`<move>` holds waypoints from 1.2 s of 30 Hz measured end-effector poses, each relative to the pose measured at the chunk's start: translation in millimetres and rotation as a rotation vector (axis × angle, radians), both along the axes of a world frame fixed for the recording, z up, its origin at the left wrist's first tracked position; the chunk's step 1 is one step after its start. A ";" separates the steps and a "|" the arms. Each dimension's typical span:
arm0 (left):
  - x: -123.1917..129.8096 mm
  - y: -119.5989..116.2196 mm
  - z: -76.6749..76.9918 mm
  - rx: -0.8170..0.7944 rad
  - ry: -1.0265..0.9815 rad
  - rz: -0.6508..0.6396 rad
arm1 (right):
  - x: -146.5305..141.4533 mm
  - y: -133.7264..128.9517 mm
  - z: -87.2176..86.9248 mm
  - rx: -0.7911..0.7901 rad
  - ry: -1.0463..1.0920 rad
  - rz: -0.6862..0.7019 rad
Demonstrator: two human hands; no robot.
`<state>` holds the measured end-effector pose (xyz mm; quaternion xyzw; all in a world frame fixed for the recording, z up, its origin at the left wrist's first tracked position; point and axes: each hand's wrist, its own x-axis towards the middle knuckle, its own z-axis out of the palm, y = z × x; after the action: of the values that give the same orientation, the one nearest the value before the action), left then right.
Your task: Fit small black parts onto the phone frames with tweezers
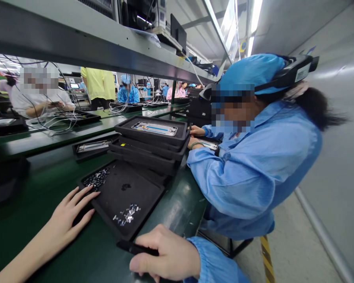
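Black trays (126, 204) line a green workbench (183, 200) in a factory hall (271, 27).

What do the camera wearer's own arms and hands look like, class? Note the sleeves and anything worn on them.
The right hand is ungloved and comes out of a light blue smock sleeve with a gathered, elasticated cuff. The left hand is also ungloved, and its forearm shows bare, with no sleeve in view.

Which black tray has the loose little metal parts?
The low foam-lined tray nearest the camera, touched by the person's left hand. It alone holds scattered small metal pieces; the top tray of the stack beyond it holds one long frame.
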<state>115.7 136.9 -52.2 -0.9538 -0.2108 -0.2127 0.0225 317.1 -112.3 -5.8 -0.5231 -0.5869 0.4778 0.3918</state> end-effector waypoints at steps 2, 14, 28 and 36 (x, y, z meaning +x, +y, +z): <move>0.2 -0.2 -0.2 -0.004 0.006 0.008 | 0.1 0.1 0.4 0.004 0.000 -0.004; -1.2 -0.6 0.6 -0.014 0.019 0.002 | -0.8 -0.2 0.1 -0.009 0.029 -0.003; -0.5 -16.5 15.6 0.022 0.019 0.012 | -4.8 -0.2 14.2 -0.064 -0.028 -0.014; 5.2 9.2 30.4 0.003 0.077 0.134 | -2.6 -2.8 10.4 -0.045 -0.136 0.004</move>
<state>120.9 146.1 -21.8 -0.9450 -0.2730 -0.1743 0.0461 314.5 -115.1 4.6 -0.5621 -0.6023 0.4550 0.3380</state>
